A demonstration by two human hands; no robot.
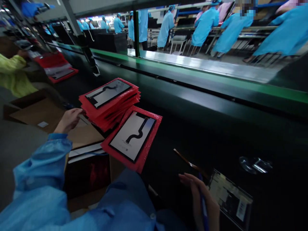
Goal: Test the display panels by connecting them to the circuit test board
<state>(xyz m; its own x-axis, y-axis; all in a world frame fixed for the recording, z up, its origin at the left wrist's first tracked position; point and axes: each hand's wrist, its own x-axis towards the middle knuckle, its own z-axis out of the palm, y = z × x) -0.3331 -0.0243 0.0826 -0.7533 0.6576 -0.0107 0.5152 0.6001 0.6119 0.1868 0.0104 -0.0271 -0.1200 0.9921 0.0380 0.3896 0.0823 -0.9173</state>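
Note:
My left hand point(69, 119) reaches out to the left edge of a stack of red bubble bags point(111, 102), its fingers curled against the lowest bags. Each bag holds a flat panel with a black ribbon cable. One more red bag with a panel point(133, 136) lies tilted beside the stack, half over the bench edge. My right hand point(201, 199) is low at the front, fingers closed round a blue pen point(203, 205). Just right of it lies a dark panel with a barcode label point(231, 197), a thin flex strip point(190, 163) running from it.
A dark conveyor with a green edge point(216, 80) runs across behind the bench. An open cardboard box point(36, 112) and a dark box point(89, 173) stand at my left. A person in yellow point(12, 73) works far left by more red bags point(56, 65). Several workers in blue coats stand beyond.

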